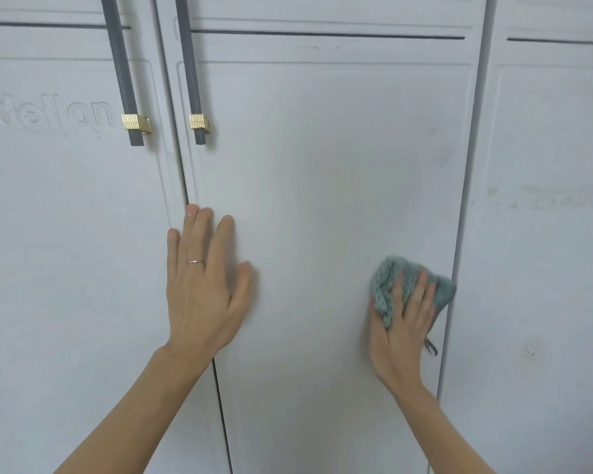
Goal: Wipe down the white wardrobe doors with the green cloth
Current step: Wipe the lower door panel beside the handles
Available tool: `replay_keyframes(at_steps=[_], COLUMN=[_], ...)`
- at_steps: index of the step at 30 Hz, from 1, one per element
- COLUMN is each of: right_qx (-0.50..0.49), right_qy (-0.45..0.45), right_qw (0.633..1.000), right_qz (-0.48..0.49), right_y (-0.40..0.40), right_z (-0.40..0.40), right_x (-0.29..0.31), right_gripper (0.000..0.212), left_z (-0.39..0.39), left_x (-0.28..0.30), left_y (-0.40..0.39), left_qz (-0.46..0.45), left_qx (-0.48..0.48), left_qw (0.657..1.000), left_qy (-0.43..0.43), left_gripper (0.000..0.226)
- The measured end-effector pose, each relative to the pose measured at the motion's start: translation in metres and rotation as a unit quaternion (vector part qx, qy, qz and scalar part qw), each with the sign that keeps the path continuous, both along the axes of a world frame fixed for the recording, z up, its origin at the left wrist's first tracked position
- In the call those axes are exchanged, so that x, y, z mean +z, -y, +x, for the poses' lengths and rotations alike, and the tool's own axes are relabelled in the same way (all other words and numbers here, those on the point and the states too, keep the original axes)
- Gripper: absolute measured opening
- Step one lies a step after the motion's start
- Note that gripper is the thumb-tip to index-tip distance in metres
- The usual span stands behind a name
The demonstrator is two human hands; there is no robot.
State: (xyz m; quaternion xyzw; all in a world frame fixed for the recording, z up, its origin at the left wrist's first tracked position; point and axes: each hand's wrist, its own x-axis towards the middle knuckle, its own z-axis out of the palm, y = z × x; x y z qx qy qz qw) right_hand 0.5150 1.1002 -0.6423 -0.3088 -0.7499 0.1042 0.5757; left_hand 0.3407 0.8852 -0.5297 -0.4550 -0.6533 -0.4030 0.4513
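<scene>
Two hands work the middle wardrobe door [322, 165] in the head view: the left hand [204, 285] lies flat, fingers spread, across the seam by that door's left edge, bracing it, while the right hand [403, 323] presses the bunched green cloth [391, 282] against the door's right edge, fingers curled over it. Wiping well likely means keeping the brace firm, flattening the cloth for wider contact, and overlapping strokes toward the smudges higher up. The doors are matte white with shallow routed frames; the ribbed grey handles [192, 80] carry brass bands, and the cloth looks nubbly.
</scene>
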Motion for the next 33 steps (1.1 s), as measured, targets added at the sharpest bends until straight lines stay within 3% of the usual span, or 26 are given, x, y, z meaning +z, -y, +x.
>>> replay_keyframes(at_steps=[4,8,12,17,22,25,30,33], right_qx=[-0.048,-0.045,-0.045,-0.012,0.021,0.054,0.049,0.043], right_qy=[-0.006,-0.048,-0.015,0.107,0.291,0.283,0.145,0.127], right_qw=[0.995,0.995,0.990,0.979,0.917,0.913,0.961,0.965], right_qz=[0.085,0.078,0.131,0.174,0.271,0.290,0.230,0.226], right_y=[-0.016,-0.009,0.004,0.035,0.056,0.052,0.087,0.103], right_z=[-0.005,-0.015,-0.022,-0.037,-0.031,-0.030,-0.068,-0.086], right_x=[0.111,0.177,0.143,0.021,-0.117,-0.099,0.015,0.025], right_gripper=[0.063,0.064,0.064,0.078,0.078,0.074,0.060,0.061], left_z=[0.001,-0.002,-0.002,-0.002,-0.002,-0.007,-0.013,-0.012], left_x=[0.002,0.002,-0.005,-0.027,-0.051,-0.062,-0.089,-0.100], left_y=[0.000,0.004,0.004,0.003,0.011,0.023,0.037,0.041], left_qz=[-0.001,-0.007,-0.009,-0.034,-0.058,-0.088,-0.119,-0.125], left_qx=[-0.010,-0.012,-0.012,0.001,-0.003,-0.024,-0.051,-0.058], left_qw=[1.000,1.000,1.000,0.999,0.997,0.995,0.991,0.990], left_qy=[0.008,-0.001,-0.003,-0.029,-0.042,-0.050,-0.044,-0.037], left_gripper=[0.057,0.057,0.058,0.060,0.057,0.053,0.049,0.048])
